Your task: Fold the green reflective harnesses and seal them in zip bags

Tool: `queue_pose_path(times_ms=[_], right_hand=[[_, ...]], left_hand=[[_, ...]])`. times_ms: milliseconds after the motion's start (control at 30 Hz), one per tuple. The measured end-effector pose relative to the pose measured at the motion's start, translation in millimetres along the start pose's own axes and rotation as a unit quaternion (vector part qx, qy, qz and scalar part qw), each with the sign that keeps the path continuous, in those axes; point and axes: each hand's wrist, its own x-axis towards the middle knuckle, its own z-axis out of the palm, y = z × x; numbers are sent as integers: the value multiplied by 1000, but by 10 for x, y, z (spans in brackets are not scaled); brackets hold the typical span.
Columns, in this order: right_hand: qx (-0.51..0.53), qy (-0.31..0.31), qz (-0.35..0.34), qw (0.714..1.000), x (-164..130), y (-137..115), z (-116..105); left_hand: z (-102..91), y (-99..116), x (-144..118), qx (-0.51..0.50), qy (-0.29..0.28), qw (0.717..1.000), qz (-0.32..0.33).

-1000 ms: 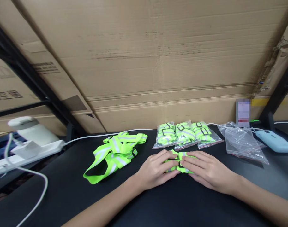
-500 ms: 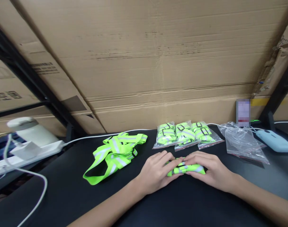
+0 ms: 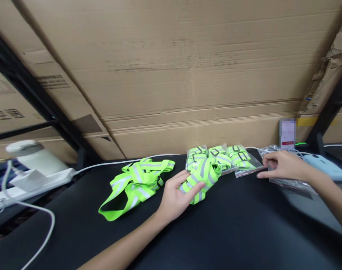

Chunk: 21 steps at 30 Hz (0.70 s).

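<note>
My left hand (image 3: 175, 197) is closed round a folded bundle of fluorescent yellow-green reflective strap (image 3: 203, 178), gripped at its left end and raised in front of the bagged ones. My right hand (image 3: 286, 165) hovers over the pile of clear zip bags (image 3: 294, 182) at the right, thumb and fingers apart. Whether it touches a bag I cannot tell. Left of my left hand lies a loose reflective strap harness (image 3: 140, 178) with a long loop spread out. Behind the bundle are three bagged straps, the rightmost bagged strap (image 3: 240, 157) fully visible and the others partly covered.
At the left a white power strip (image 3: 47, 182) with a cable and a pale bottle (image 3: 37, 157) stand at the table's edge. A light blue device (image 3: 328, 167) and a phone (image 3: 287, 133) are at the right. Cardboard (image 3: 188, 75) walls the back between black frame legs.
My right hand has left the bundle and moved right to the clear bags. My left hand has lifted and turned the bundle, now holding it alone.
</note>
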Motion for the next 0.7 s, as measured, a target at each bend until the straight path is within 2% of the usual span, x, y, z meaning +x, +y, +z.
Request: queue_pose_path(times_ms=[67, 167, 300, 367, 433, 500, 600, 633, 700], right_hand=[[14, -69, 39, 997, -42, 196, -100], [43, -126, 69, 989, -110, 337, -149], [71, -159, 69, 982, -126, 381, -87], [66, -144, 63, 985, -107, 398, -70], [35, -72, 59, 995, -90, 397, -87], [-3, 59, 65, 996, -86, 343, -123], [-20, 272, 67, 960, -99, 127, -138], [-8, 319, 50, 946, -103, 25, -117], [52, 354, 1, 934, -108, -203, -30]], left_hand=[[18, 1, 11, -33, -4, 999, -34], [53, 1, 8, -64, -14, 996, -64], [77, 11, -4, -74, -20, 995, -61], [76, 17, -6, -75, -20, 995, -64], [73, 21, -5, -77, -18, 994, -71], [70, 25, -1, -79, -18, 994, -75], [74, 37, 7, -85, -22, 993, -77], [76, 43, 8, -88, -26, 993, -76], [83, 54, 7, -97, -41, 992, -66]])
